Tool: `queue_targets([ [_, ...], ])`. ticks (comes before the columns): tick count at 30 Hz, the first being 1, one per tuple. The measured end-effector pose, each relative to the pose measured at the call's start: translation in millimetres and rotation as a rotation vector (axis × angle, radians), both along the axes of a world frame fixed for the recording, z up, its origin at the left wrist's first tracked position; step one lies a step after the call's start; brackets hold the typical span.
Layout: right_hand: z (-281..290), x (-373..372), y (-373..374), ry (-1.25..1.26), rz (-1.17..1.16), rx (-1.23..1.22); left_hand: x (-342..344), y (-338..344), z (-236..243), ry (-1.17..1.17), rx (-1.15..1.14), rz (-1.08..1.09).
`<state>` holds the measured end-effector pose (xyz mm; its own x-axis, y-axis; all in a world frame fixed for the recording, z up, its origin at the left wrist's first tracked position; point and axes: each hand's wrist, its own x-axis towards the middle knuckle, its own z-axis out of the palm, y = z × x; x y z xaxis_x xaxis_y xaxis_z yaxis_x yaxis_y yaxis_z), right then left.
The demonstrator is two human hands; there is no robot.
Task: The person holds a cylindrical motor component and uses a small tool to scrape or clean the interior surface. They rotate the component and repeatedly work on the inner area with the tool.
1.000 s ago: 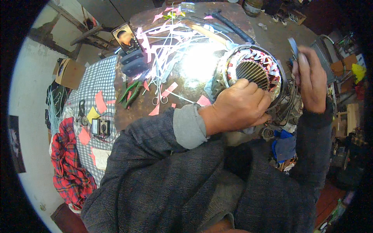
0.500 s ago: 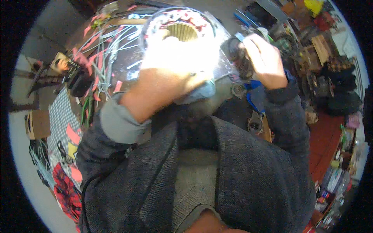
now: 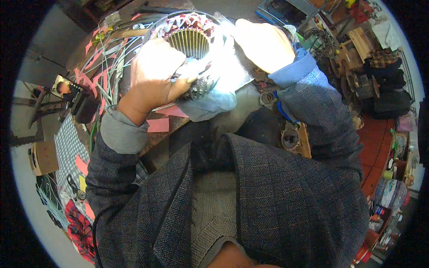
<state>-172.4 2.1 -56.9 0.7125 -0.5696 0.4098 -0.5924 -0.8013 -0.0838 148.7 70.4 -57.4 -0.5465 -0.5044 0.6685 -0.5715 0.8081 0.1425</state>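
A motor stator (image 3: pixel 188 43) stands on the bench in front of me. Its bore is lined with metal slots, and red and white lacing covers the windings around the rim. My left hand (image 3: pixel 154 73) is curled at the stator's near left edge, thumb and forefinger close together; whatever they pinch is lost in glare. Beside the thumb lies a dark, ribbed bundle (image 3: pixel 200 91). A pale blue cloth (image 3: pixel 210 106) hangs from the near side. To the stator's right, strong light washes out my right hand (image 3: pixel 262 47), so its fingers cannot be made out.
Thin pale strips (image 3: pixel 107 73) and pink paper pieces (image 3: pixel 158 125) litter the bench on the left. A phone-like screen (image 3: pixel 62 87) stands beyond them. Metal parts and a wooden piece (image 3: pixel 359 41) crowd the right side. A reddish board (image 3: pixel 377 152) lies lower right.
My left hand has drawn left, uncovering more of the stator's bore. My right hand has moved left and slightly up, away from a dark object. The whole view has shifted a little.
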Motion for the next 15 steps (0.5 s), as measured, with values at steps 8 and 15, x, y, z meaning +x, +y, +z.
queue_targets([
  [8,-4.4,64.0,115.1,-0.125,-0.076,0.184,-3.4,-3.2,-3.6,0.035,-0.082,-0.051],
  [15,13.2,-3.6,53.9,-0.163,-0.068,-0.102,-4.2,-3.1,-4.5,0.074,-0.111,-0.035],
])
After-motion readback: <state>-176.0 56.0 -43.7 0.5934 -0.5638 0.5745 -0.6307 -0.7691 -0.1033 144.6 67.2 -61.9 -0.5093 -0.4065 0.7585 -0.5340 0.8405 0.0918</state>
